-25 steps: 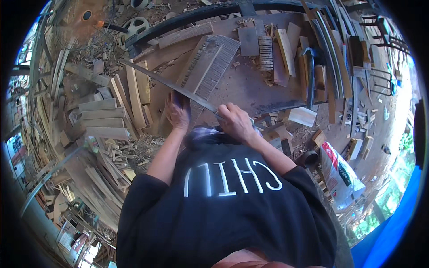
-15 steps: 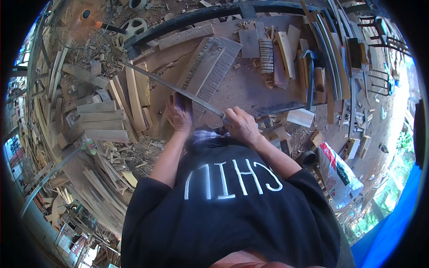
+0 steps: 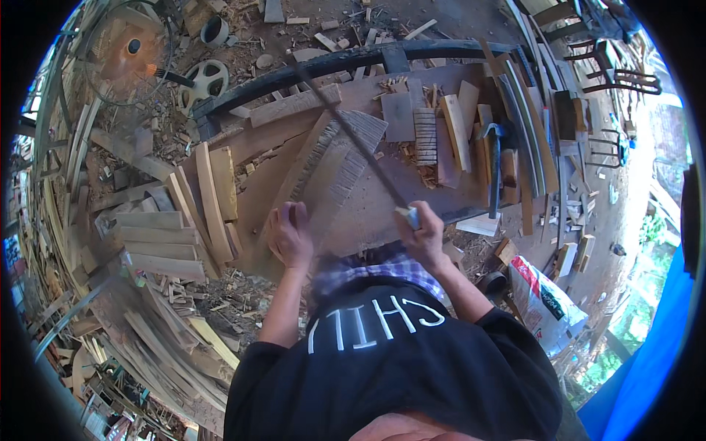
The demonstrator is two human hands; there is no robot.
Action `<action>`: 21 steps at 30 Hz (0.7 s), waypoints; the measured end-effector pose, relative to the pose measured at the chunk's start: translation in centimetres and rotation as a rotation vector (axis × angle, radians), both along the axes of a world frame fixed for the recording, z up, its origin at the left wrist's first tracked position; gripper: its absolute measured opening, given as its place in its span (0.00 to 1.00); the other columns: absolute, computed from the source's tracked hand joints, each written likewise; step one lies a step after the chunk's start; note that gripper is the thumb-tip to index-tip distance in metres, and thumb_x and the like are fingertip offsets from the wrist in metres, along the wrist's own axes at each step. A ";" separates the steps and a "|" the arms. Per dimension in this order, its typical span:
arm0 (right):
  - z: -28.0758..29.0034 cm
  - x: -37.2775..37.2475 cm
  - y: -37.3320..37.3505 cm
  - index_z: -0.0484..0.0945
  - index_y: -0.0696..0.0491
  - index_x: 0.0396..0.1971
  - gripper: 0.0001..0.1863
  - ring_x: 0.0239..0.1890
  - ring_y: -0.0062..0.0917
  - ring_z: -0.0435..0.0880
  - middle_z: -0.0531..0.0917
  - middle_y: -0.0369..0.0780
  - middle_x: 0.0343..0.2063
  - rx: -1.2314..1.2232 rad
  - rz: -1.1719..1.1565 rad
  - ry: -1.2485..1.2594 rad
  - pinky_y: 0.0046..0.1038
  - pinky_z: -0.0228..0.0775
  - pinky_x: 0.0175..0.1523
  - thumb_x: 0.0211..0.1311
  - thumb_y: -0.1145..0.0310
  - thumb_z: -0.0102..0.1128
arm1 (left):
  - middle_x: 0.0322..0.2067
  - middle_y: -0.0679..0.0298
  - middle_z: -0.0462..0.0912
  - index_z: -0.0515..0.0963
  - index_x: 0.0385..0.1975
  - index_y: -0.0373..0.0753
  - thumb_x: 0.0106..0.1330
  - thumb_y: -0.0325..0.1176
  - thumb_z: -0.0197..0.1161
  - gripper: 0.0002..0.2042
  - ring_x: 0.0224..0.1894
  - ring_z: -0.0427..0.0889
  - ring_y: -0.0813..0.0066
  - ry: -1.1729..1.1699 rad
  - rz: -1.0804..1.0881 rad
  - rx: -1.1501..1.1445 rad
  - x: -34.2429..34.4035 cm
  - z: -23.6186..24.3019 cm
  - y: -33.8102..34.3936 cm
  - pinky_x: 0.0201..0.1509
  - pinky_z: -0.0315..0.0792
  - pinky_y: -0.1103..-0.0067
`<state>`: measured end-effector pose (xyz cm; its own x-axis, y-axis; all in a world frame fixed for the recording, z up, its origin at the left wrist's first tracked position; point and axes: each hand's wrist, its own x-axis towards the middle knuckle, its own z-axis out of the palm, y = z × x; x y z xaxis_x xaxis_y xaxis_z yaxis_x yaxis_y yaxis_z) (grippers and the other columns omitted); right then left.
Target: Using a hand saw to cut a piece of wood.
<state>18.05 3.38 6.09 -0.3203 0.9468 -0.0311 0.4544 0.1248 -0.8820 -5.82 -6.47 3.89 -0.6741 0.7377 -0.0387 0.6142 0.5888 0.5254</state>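
Note:
My right hand [image 3: 424, 235] is closed round the light-coloured handle [image 3: 408, 216] of a long, narrow-bladed hand tool. Its thin dark blade [image 3: 346, 128] slants up and away to the left, over a board with a rough, scored surface [image 3: 359, 143]. That board lies on the low wooden bench top [image 3: 360, 224] before me. Near its lower left end, my left hand [image 3: 291, 241] is raised with bent fingers, smeared by motion. A dark patch shows by its thumb, and I cannot tell whether the hand grips anything.
A hammer [image 3: 494, 158] lies among strips on the bench's right side, near a block with many cross cuts [image 3: 425, 137]. Stacked offcuts [image 3: 158, 246] lie at left. A dark beam [image 3: 294, 77] edges the far side. A fan [image 3: 132, 48] stands far left; a printed sack [image 3: 548, 301] lies right.
The blade has swung from lying low across the board to a steeper slant. My right hand has moved right and nearer me. My left hand has drawn back from the scored board.

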 end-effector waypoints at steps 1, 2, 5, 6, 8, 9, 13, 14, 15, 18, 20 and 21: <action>0.0 0.1 0.9 0.76 0.57 0.34 0.11 0.25 0.43 0.80 0.78 0.47 0.24 0.052 -0.015 -0.052 0.34 0.71 0.31 0.59 0.69 0.70 | 0.35 0.56 0.78 0.76 0.37 0.41 0.72 0.43 0.57 0.12 0.43 0.77 0.53 -0.006 0.001 -0.003 0.0 -0.2 0.0 0.47 0.70 0.64; -0.6 0.2 1.7 0.76 0.57 0.34 0.11 0.25 0.43 0.80 0.78 0.48 0.24 0.043 -0.026 -0.051 0.34 0.71 0.31 0.59 0.70 0.70 | 0.34 0.57 0.78 0.76 0.36 0.40 0.73 0.41 0.55 0.11 0.42 0.77 0.53 0.043 0.012 0.011 -0.1 -0.5 -0.1 0.46 0.70 0.63; -2.7 0.8 3.5 0.76 0.57 0.34 0.11 0.26 0.43 0.80 0.77 0.47 0.25 0.036 -0.026 -0.083 0.33 0.71 0.31 0.59 0.70 0.69 | 0.34 0.58 0.79 0.77 0.37 0.39 0.74 0.38 0.54 0.10 0.40 0.78 0.55 0.076 0.010 0.061 -0.1 -0.9 -0.1 0.44 0.70 0.63; -3.3 1.0 4.1 0.75 0.57 0.35 0.10 0.26 0.43 0.80 0.78 0.47 0.25 0.037 -0.016 -0.103 0.33 0.71 0.31 0.59 0.71 0.69 | 0.34 0.58 0.80 0.78 0.37 0.39 0.74 0.38 0.54 0.10 0.40 0.78 0.55 0.063 0.008 0.071 0.0 -0.9 0.0 0.44 0.70 0.64; -4.9 1.4 4.8 0.76 0.57 0.35 0.10 0.25 0.34 0.80 0.79 0.45 0.24 0.094 0.040 -0.107 0.30 0.71 0.31 0.60 0.71 0.69 | 0.36 0.58 0.80 0.79 0.39 0.39 0.75 0.38 0.54 0.11 0.41 0.79 0.57 0.040 0.034 0.059 0.0 -1.0 -0.5 0.45 0.71 0.66; -5.7 1.5 5.0 0.76 0.57 0.36 0.10 0.24 0.25 0.79 0.80 0.42 0.23 0.148 0.079 -0.112 0.27 0.71 0.31 0.61 0.71 0.69 | 0.36 0.58 0.80 0.79 0.39 0.39 0.75 0.38 0.54 0.11 0.41 0.79 0.57 0.040 0.053 0.061 0.0 -1.2 -0.5 0.45 0.71 0.66; -5.4 1.9 5.5 0.76 0.57 0.36 0.09 0.24 0.24 0.79 0.80 0.42 0.24 0.235 0.115 -0.157 0.28 0.71 0.31 0.61 0.72 0.68 | 0.39 0.59 0.81 0.80 0.42 0.38 0.74 0.40 0.55 0.12 0.43 0.79 0.58 0.010 0.048 0.131 0.3 -0.2 -0.3 0.48 0.71 0.67; -5.7 1.7 5.6 0.74 0.56 0.34 0.10 0.25 0.35 0.79 0.78 0.45 0.24 0.176 0.106 -0.139 0.32 0.71 0.31 0.60 0.72 0.68 | 0.39 0.59 0.81 0.80 0.42 0.38 0.74 0.41 0.55 0.13 0.43 0.80 0.59 -0.006 0.051 0.129 0.4 -0.6 -0.4 0.48 0.71 0.67; -5.9 1.6 5.6 0.73 0.56 0.33 0.10 0.26 0.45 0.78 0.76 0.48 0.24 0.123 0.092 -0.121 0.36 0.71 0.32 0.60 0.72 0.68 | 0.40 0.60 0.81 0.80 0.43 0.38 0.73 0.42 0.56 0.13 0.44 0.80 0.59 -0.021 0.049 0.133 0.3 -1.0 -0.3 0.49 0.72 0.67; -6.6 1.9 5.6 0.69 0.55 0.31 0.11 0.30 0.50 0.79 0.77 0.50 0.25 0.146 0.127 -0.141 0.40 0.71 0.34 0.59 0.71 0.66 | 0.39 0.61 0.82 0.80 0.43 0.39 0.73 0.44 0.56 0.15 0.45 0.80 0.60 -0.014 0.055 0.160 0.4 -1.3 -0.2 0.49 0.72 0.68; -6.8 1.8 5.5 0.69 0.55 0.32 0.11 0.31 0.51 0.80 0.78 0.50 0.26 0.203 0.109 -0.121 0.42 0.71 0.35 0.59 0.71 0.65 | 0.39 0.61 0.82 0.80 0.43 0.40 0.73 0.45 0.56 0.15 0.45 0.80 0.60 0.008 0.037 0.213 0.3 -1.3 -0.6 0.49 0.72 0.67; -6.9 1.8 5.5 0.69 0.54 0.33 0.11 0.32 0.52 0.80 0.78 0.50 0.26 0.251 0.122 -0.113 0.44 0.71 0.36 0.59 0.70 0.65 | 0.39 0.60 0.82 0.80 0.43 0.40 0.74 0.47 0.55 0.16 0.44 0.80 0.59 0.042 0.035 0.185 0.3 -1.5 -0.7 0.48 0.72 0.67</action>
<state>19.89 8.89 -0.86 -0.4404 0.8840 0.1566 0.5163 0.3921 -0.7613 -5.49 -7.15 2.35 -0.6977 0.7056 0.1238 0.6185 0.5062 0.6010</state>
